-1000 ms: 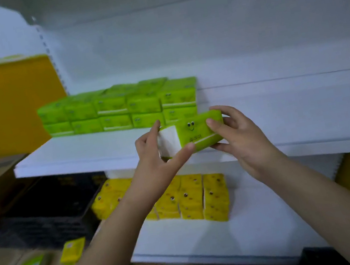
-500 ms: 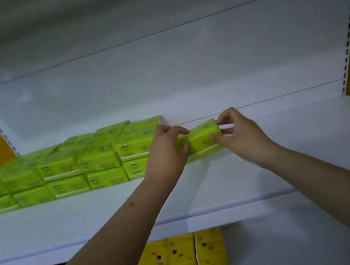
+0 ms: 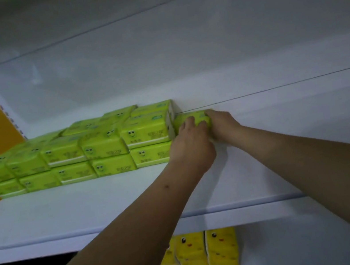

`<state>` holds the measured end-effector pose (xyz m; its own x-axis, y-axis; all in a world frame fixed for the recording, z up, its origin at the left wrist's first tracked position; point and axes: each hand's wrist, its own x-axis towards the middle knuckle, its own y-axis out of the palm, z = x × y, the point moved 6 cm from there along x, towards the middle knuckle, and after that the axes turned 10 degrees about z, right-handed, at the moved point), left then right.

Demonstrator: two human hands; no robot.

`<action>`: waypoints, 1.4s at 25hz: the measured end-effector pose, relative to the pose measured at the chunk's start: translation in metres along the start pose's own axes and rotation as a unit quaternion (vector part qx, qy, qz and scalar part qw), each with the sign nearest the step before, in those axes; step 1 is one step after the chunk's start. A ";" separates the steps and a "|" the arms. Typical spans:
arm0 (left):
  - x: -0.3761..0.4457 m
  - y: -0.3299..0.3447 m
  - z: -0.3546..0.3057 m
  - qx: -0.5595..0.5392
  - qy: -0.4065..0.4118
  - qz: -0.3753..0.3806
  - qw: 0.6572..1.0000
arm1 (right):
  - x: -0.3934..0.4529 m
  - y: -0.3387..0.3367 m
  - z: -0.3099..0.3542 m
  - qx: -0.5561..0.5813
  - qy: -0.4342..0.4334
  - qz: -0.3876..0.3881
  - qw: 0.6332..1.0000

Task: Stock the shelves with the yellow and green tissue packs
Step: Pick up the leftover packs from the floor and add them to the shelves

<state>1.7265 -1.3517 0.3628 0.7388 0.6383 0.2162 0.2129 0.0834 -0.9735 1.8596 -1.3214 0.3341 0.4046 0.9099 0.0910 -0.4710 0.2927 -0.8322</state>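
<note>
Head view: left hand and right hand apparently grip green pack.

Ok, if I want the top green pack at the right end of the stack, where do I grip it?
Pinch the top right-end pack across its short ends, coming from the front. Its white right end stands exposed above the lower pack the hands are placing, though its left end abuts a neighbour.

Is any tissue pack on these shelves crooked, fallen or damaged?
Nothing stands out. The green packs sit stacked in two layers, the yellow packs stand upright below, and both hands hold one green pack beside the stack.
</note>
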 end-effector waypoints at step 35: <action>-0.789 0.484 0.285 -0.488 -0.790 0.157 0.338 | -0.477 0.776 0.113 -0.071 0.074 0.661 0.743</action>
<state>1.0640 -1.5968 -0.2999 -0.2758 0.1749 -0.9452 0.9608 0.0223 -0.2762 1.2124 -1.4947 -0.2931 -0.2519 0.3283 -0.9104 -0.4510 -0.8721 -0.1897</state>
